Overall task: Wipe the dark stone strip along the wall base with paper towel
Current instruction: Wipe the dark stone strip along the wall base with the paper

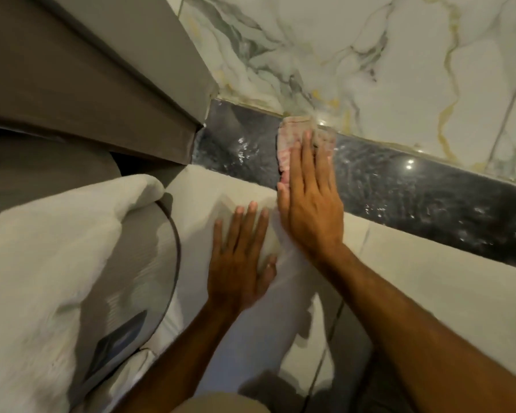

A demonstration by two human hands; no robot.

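Note:
A glossy dark stone strip [399,186] runs diagonally along the base of a marble-patterned wall, from the brown cabinet down to the right. My right hand [309,195] lies flat on the strip, its fingers pressing a folded, pinkish-white paper towel [289,141] against the stone near the strip's upper edge. Part of the towel is hidden under the fingers. My left hand [240,257] rests flat, fingers spread, on the pale floor tile just below the strip and holds nothing.
A brown cabinet [87,84] stands at the upper left, its corner meeting the strip's left end. A white fluffy cloth [36,263] and a grey ribbed object [137,263] lie on the floor at left. Pale floor tiles [429,281] extend to the right.

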